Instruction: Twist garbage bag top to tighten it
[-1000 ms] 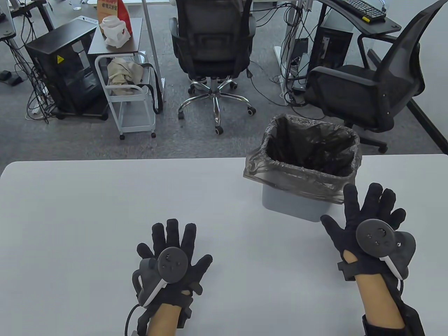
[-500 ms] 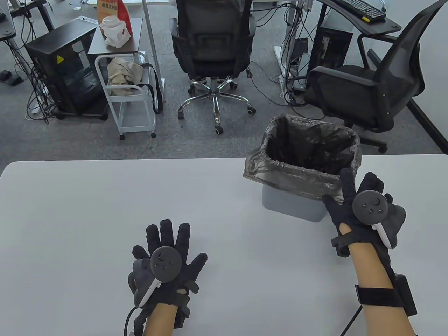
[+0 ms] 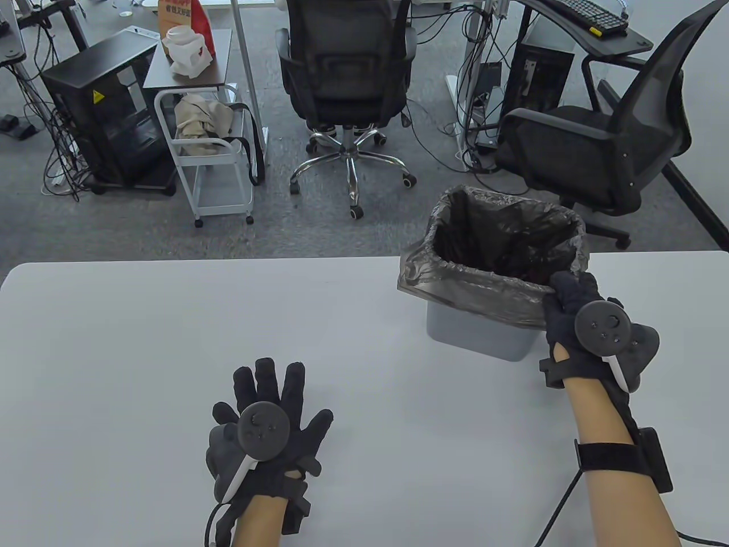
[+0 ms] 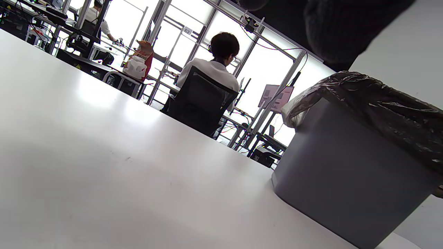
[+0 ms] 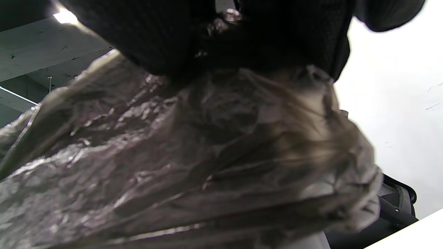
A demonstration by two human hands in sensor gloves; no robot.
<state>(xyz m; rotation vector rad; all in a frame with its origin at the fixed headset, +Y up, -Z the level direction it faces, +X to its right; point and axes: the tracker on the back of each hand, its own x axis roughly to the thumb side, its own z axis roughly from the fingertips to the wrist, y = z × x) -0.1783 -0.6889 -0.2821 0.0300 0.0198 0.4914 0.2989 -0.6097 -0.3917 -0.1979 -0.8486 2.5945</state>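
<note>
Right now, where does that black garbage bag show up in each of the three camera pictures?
Table view: the garbage bag lines the grey bin at right of centre, and the right hand grips its near corner.
Left wrist view: the bag drapes over the bin's rim, at right.
Right wrist view: crinkled plastic fills the frame.
Shared landmark: the white table.

Place: an office.
Seating: two black swivel chairs [image 3: 347, 74] on grey carpet.
Equipment: computer towers [image 3: 541, 74], keyboard [image 3: 586, 14], trailing cables.
Other: white desk [image 3: 171, 342]; seated worker [image 4: 214, 69].
</note>
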